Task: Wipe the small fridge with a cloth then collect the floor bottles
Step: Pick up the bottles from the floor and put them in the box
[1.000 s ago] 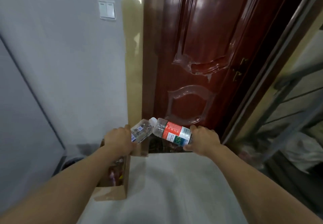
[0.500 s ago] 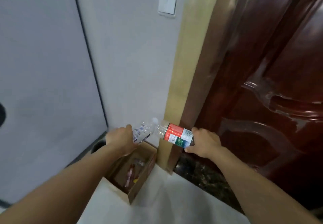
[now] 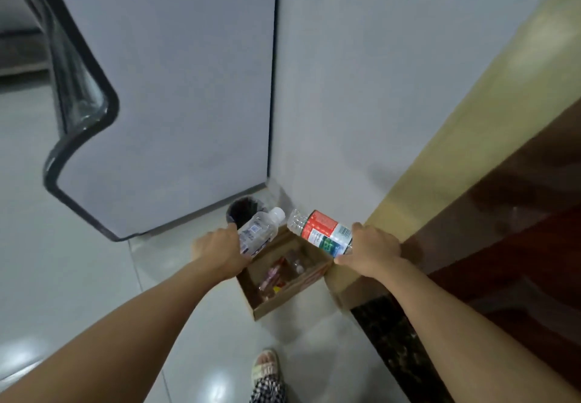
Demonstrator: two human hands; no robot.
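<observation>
My left hand (image 3: 220, 250) grips a clear plastic bottle with a white cap (image 3: 258, 233), held tilted with its cap pointing up and right. My right hand (image 3: 372, 250) grips a second clear bottle with a red and white label (image 3: 323, 231), its open neck pointing left toward the first bottle's cap. Both bottles hang just above an open cardboard box (image 3: 284, 303) on the floor, which holds several bottles and wrappers. The grey fridge (image 3: 176, 94) stands to the left behind the box.
A dark round bin (image 3: 242, 210) sits in the corner between the fridge and the white wall (image 3: 361, 72). A yellow door frame (image 3: 471, 138) and dark red door (image 3: 518, 229) run along the right. My sandalled foot (image 3: 265, 369) stands on the pale tiled floor.
The view has swung left and down, away from the door toward the fridge and floor. The box now lies directly under both bottles. Both hands keep their hold.
</observation>
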